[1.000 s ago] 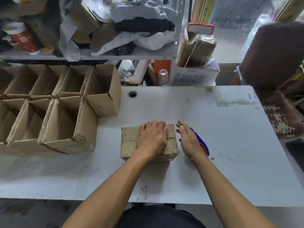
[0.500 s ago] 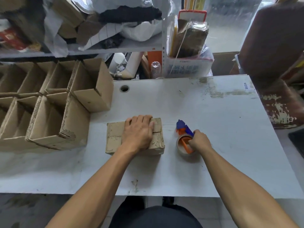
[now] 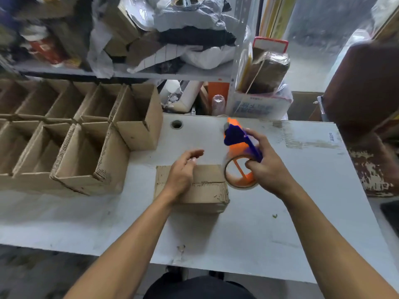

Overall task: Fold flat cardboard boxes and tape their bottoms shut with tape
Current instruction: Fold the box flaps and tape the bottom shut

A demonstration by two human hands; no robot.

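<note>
A small cardboard box (image 3: 205,190) lies bottom-up on the white table (image 3: 302,201), its two flaps meeting in a seam across the middle. My left hand (image 3: 182,171) hovers over the box's left half, fingers loosely apart, holding nothing. My right hand (image 3: 266,167) grips an orange and blue tape dispenser (image 3: 239,154) with a roll of clear tape, lifted off the table just right of the box and above its far right corner.
Several folded open boxes (image 3: 86,152) stand in rows on the table's left side. A cable hole (image 3: 176,124) sits at the table's back. Cluttered shelves (image 3: 151,72) rise behind, and a white carton (image 3: 259,106) stands at the back edge.
My right hand has picked the tape dispenser up off the table and raised it beside the box. My left hand has lifted off the box's flaps and opened.
</note>
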